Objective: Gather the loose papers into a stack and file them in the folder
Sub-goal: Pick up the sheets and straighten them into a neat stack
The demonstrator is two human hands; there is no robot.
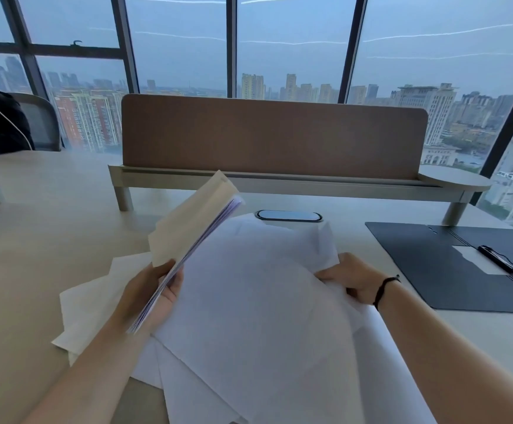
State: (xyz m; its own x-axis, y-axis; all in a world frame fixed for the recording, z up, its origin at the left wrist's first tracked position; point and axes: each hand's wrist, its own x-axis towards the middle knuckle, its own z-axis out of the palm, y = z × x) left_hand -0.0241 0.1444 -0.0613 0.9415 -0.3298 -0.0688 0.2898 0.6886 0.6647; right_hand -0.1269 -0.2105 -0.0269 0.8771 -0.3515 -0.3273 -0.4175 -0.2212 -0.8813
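My left hand [149, 296] grips a stack of white papers [188, 228], held on edge and tilted up above the desk. Loose white sheets [249, 301] lie spread and overlapping in front of me. My right hand [351, 278], with a black band on its wrist, pinches the right edge of one of these loose sheets. More sheets [90, 307] stick out at the left under the pile. The dark folder [426, 264] lies open flat at the right, with a black clip [499, 260] and a small white slip on it.
A brown divider panel [273, 136] on a raised shelf crosses the back of the pale desk [35, 240]. An oval cable port [288, 215] sits behind the papers. A seated person and a chair are at the far left. Windows lie beyond.
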